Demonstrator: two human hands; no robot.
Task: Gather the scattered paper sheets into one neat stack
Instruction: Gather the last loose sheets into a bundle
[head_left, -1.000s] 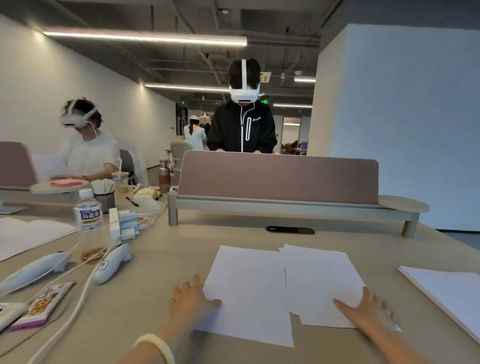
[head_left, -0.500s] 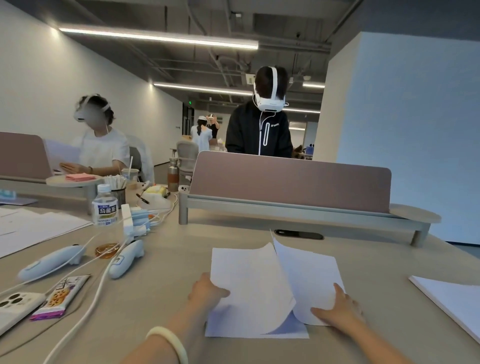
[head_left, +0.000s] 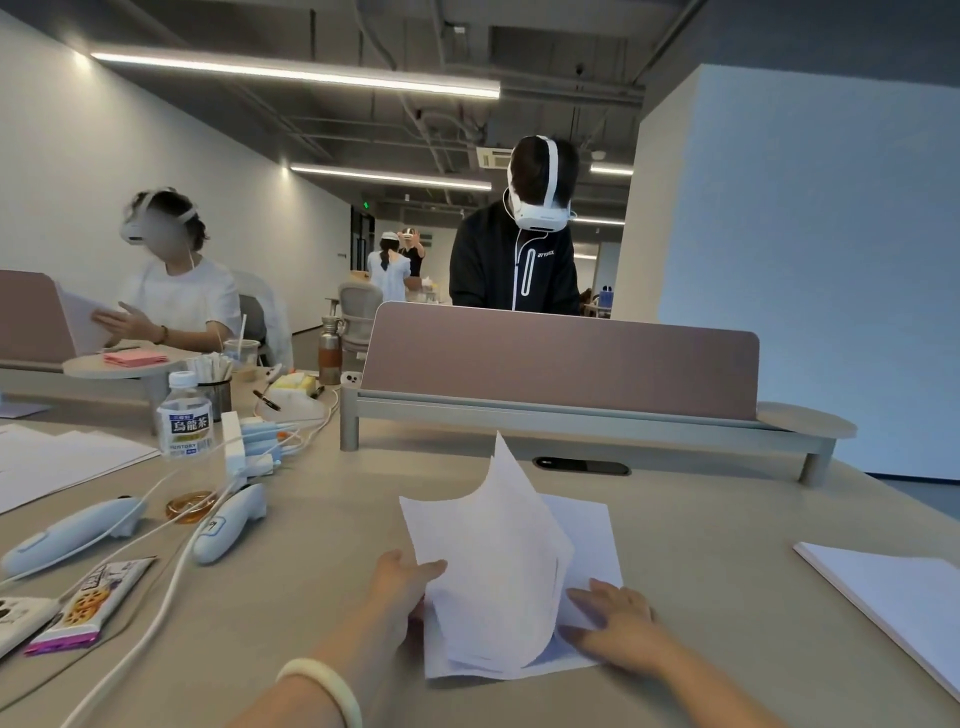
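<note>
Several white paper sheets (head_left: 498, 566) are bunched together on the beige desk (head_left: 727, 530) in front of me, the upper ones curling up off the surface with a corner pointing upward. My left hand (head_left: 402, 584) grips their left edge, thumb on top. A flat sheet (head_left: 589, 525) lies underneath to the right. My right hand (head_left: 618, 623) presses on its near right part with spread fingers.
A separate white paper stack (head_left: 893, 597) lies at the right edge. To the left are two controllers (head_left: 228, 522), cables, a tea bottle (head_left: 184, 421), a snack packet (head_left: 88, 603) and more papers (head_left: 57, 457). A low divider shelf (head_left: 561, 374) crosses the desk; people sit and stand beyond.
Both hands have drawn closer together. The sheets that lay side by side now overlap, and the left ones have lifted and curled over the right sheet.
</note>
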